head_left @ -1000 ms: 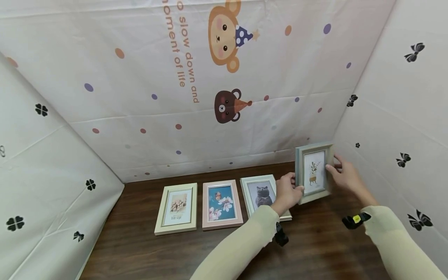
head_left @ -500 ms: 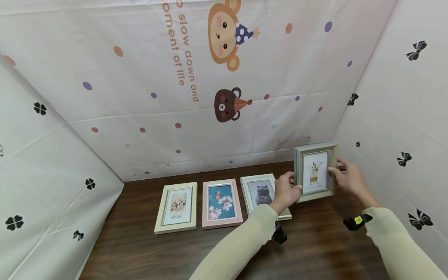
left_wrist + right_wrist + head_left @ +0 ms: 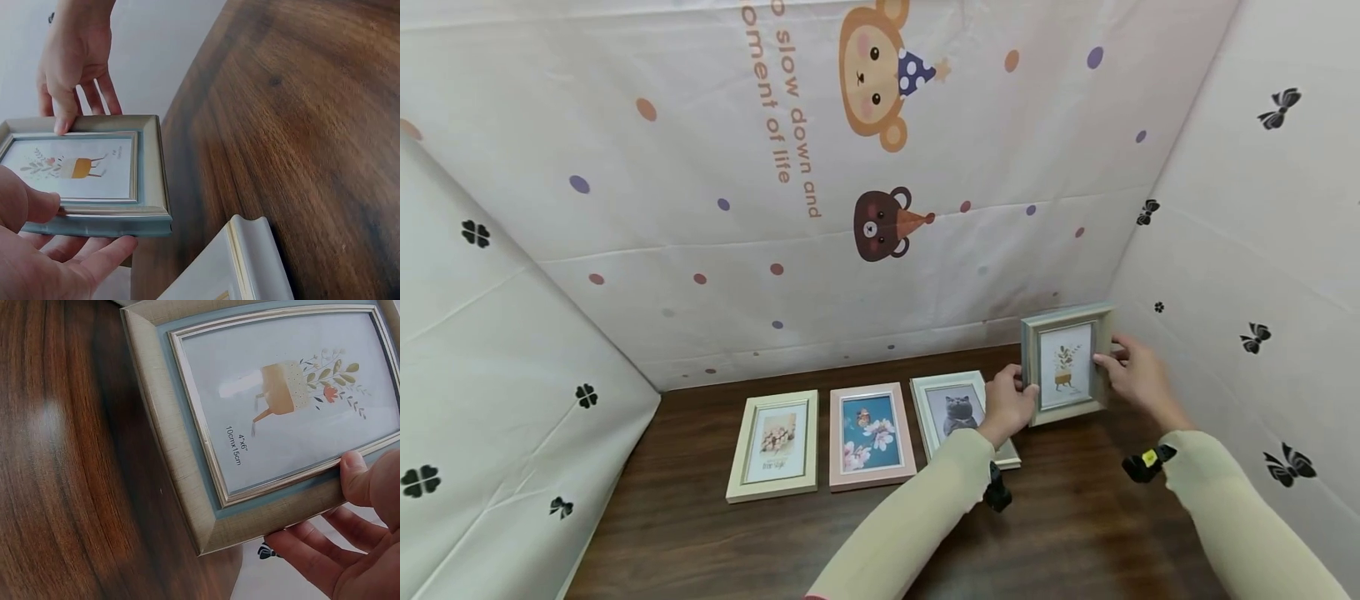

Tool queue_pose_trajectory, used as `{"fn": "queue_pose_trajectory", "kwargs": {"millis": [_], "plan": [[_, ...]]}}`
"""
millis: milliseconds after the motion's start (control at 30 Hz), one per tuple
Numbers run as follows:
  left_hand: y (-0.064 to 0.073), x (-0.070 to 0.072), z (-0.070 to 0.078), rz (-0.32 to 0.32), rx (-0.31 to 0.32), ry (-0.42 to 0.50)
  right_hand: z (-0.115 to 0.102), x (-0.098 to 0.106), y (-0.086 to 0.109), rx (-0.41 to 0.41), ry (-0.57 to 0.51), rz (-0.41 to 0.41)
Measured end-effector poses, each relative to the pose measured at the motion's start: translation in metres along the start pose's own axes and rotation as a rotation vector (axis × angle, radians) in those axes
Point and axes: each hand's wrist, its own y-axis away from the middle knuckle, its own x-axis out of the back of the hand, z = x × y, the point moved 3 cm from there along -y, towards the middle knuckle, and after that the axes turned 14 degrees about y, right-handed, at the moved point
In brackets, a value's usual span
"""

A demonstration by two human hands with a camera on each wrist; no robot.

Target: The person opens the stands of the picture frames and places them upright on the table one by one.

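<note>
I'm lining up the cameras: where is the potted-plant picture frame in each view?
Head: plant frame, right of centre, just below mid-height.
Left wrist: plant frame at left, cut by the left edge.
Right wrist: plant frame, upper right, cut by top and right edges.
Shared landmark: brown table.

- I see room along the table (image 3: 700, 550) in front of the cream frame (image 3: 775, 446) and pink frame (image 3: 872, 437).
- Only slim gaps separate these and the white frame (image 3: 949, 404).
- The left hand (image 3: 1009, 404) and left sleeve (image 3: 913, 517) partly block the white frame.
- Between that and the right sleeve (image 3: 1232, 508), a hand could reach the held frame (image 3: 1066, 364).
- The right wall (image 3: 1210, 275) stands near the right hand (image 3: 1141, 382); the back wall (image 3: 827, 300) closes the far side.
</note>
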Motion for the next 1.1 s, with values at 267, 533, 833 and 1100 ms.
{"fn": "queue_pose_trajectory", "kwargs": {"millis": [267, 533, 833, 1100], "plan": [[-0.005, -0.002, -0.01, 0.011, 0.004, 0.025, 0.005, -0.013, -0.005, -0.017, -0.041, -0.002], [-0.006, -0.001, -0.014, 0.003, 0.034, 0.04, 0.01, -0.024, -0.007, -0.087, -0.053, -0.048], [-0.013, -0.002, -0.017, 0.026, 0.007, -0.004, 0.011, -0.029, -0.015, -0.124, -0.079, -0.09], [-0.014, -0.001, -0.019, -0.012, 0.048, 0.02, 0.014, -0.029, -0.018, -0.097, -0.076, -0.094]]}}
